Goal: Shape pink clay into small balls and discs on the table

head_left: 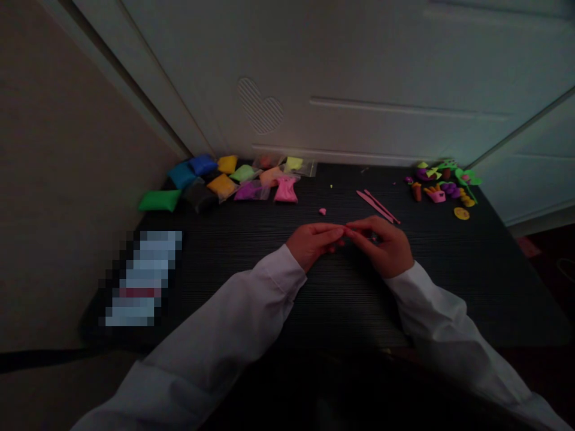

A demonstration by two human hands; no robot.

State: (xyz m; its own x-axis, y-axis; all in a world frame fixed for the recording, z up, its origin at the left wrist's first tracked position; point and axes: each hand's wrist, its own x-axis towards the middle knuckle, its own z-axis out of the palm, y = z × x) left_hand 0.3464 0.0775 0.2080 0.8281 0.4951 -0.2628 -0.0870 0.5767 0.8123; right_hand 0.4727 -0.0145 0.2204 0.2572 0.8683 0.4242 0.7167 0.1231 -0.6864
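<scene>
Above the middle of the black table, my left hand (314,242) and my right hand (384,244) meet at the fingertips. Both pinch a tiny piece of pink clay (346,230), mostly covered by the fingers. A small pink clay lump (322,212) lies on the table just beyond my left hand. Two thin pink modelling tools (378,206) lie side by side past my right hand. A pink clay packet (286,189) is farther back to the left.
Several coloured clay packets (222,187) line the back left. Small finished clay figures (442,182) cluster at the back right, with a yellow disc (461,214) in front. A blurred-out phone or tablet screen (144,278) lies at left. A white panel (359,78) borders the black table (476,269).
</scene>
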